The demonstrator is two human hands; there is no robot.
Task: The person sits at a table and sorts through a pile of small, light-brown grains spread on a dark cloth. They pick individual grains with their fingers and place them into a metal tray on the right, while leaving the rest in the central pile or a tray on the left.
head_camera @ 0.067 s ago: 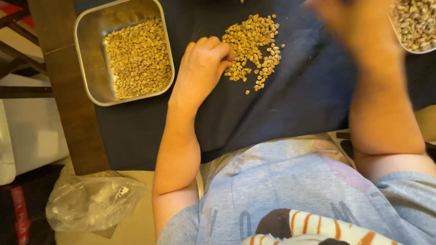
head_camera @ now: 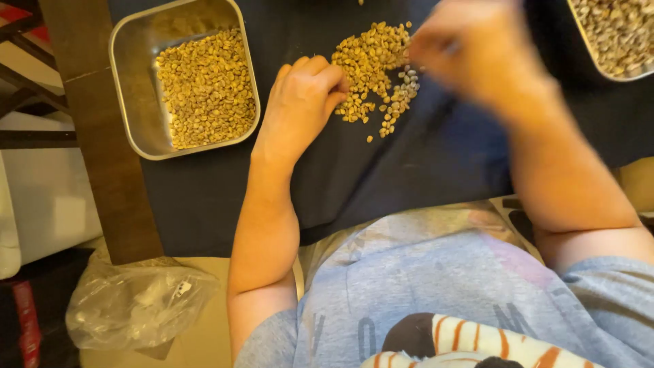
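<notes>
On the worktop, which is covered with a dark blue cloth, a rectangular metal tray with rounded corners stands at the left; it is partly filled with yellowish beans, and its upper part shows bare metal. At the upper right corner a second metal tray is cut by the picture edge and holds paler, greyish-brown beans. Between the two trays a loose pile of beans lies directly on the cloth, mostly yellow, with some greyer ones at its right side. The left hand rests on the cloth with its fingers curled, the fingertips touching the left edge of the pile; the grip is narrow, and I cannot tell if it holds any bean. The right hand is above the right edge of the pile and is blurred, so its grip cannot be judged. At the lower left, below the worktop edge, lies a crumpled clear plastic bag with a small white label inside it.
</notes>
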